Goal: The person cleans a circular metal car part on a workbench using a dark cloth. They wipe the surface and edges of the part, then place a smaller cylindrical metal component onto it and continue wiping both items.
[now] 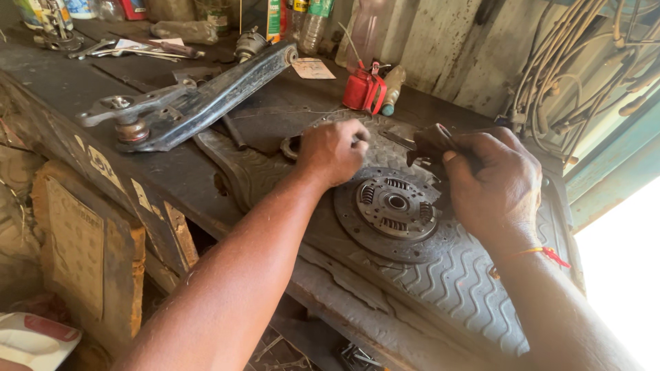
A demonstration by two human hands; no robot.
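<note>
Together, both hands work at the clutch disc's [393, 209] far rim: left hand [333, 151] fisted, right hand [491, 182] fingers gripping a dark tool [430, 143].

Both hands, left hand [332, 151] and right hand [493, 184], work over a clutch disc [393, 209], perhaps gripping a dark tool [427, 143].

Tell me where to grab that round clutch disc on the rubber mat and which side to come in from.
Grip the clutch disc by its outer rim at the near edge, coming from the bench front. It lies flat on the rubber mat, the near rim looks clear, while the left hand and right hand crowd the far side.
</note>
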